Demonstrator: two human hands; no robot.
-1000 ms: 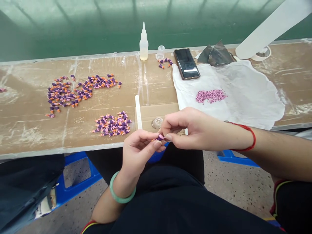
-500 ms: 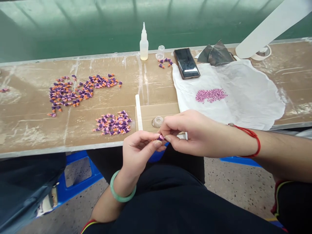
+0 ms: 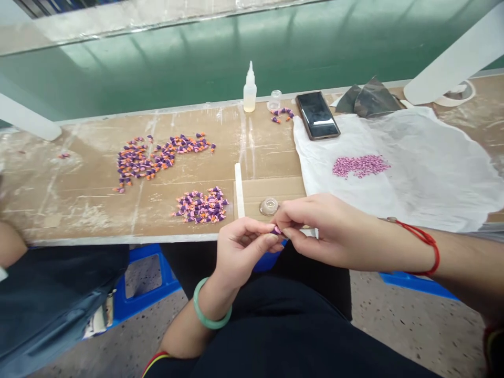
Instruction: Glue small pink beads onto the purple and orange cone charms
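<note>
My left hand [image 3: 244,249] and my right hand [image 3: 326,228] meet just below the table's front edge, fingertips pinched together on one small purple and pink piece [image 3: 276,230]. The left wrist wears a green bangle, the right a red cord. On the table right above the hands lie a small clear dish [image 3: 269,206] and a white stick [image 3: 238,182]. A heap of purple, pink and orange pieces [image 3: 202,205] sits left of the stick. Farther left spreads a larger scatter of purple and orange pieces [image 3: 157,155]. Pink beads [image 3: 360,165] lie on a white sheet [image 3: 425,168].
A glue bottle [image 3: 249,90], a small clear cup [image 3: 275,99], a few loose pieces [image 3: 282,114] and a phone [image 3: 317,115] stand at the table's back edge. Grey folded foil [image 3: 370,97] lies behind the sheet. Another person's arm and dark lap [image 3: 47,299] are at left. Blue stools below.
The view has tilted up and shifted, so everything on the table appears lower and to the right. Both hands stay pinched on the small piece, now slightly farther right.
</note>
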